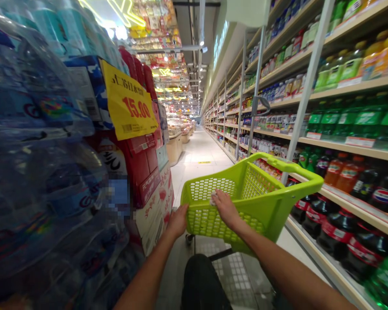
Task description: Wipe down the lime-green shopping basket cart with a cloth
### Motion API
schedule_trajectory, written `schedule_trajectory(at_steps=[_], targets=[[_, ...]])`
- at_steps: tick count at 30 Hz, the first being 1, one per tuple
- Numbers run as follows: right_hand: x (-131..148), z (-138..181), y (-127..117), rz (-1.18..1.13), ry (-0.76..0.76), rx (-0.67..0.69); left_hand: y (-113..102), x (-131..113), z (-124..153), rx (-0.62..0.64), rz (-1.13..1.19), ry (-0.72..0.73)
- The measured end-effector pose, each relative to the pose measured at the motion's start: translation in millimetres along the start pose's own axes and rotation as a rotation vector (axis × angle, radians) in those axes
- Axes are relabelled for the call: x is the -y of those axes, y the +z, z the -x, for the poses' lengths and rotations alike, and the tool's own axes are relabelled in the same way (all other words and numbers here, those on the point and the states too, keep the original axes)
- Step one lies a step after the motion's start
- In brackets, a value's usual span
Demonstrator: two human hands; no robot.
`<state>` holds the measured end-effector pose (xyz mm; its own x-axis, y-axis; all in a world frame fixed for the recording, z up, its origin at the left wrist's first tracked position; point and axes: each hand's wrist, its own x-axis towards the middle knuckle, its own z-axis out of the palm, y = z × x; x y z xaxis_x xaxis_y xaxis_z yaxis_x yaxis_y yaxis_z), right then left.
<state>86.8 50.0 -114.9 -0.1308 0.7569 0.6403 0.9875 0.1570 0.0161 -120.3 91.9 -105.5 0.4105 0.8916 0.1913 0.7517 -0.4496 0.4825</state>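
A bright green plastic shopping cart (274, 206) stands in front of me, its handle on the far right side. My left hand (180, 221) is closed on the cart's near left corner. Over the near side rim reaches my right hand (225, 207), with a small crumpled white tissue or cloth (213, 199) pressed under its fingers against the rim. The fingertips of the left hand are partly hidden by the cart's edge. Through its lattice walls, the cart's inside shows only in part.
Shelves of bottled drinks (349, 116) line the right side. Close on the left rise stacked shrink-wrapped water bottles (45, 185) and red drink cartons (145, 172), with a yellow price sign (129, 103). A white-floored aisle (197, 146) runs ahead past display counters (174, 148).
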Motion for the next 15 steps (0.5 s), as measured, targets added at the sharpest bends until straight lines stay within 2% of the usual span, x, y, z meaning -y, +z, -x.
schedule_trajectory(at_steps=[3,6,8,12,14,15], targets=[[11,2,1,-0.010,-0.049,-0.064,4,-1,3,0.003,0.004,0.009],[40,10,19,-0.072,-0.255,-0.068,7,-3,5,0.009,-0.008,0.014],[48,26,37,-0.112,-0.377,-0.020,9,-3,6,0.015,-0.019,0.012],[29,71,57,-0.137,-0.459,0.186,13,-3,7,0.036,-0.054,0.006],[14,80,49,-0.142,-0.487,0.220,16,-5,7,0.040,-0.078,0.010],[8,79,41,-0.143,-0.499,0.194,17,-6,7,0.037,-0.090,0.019]])
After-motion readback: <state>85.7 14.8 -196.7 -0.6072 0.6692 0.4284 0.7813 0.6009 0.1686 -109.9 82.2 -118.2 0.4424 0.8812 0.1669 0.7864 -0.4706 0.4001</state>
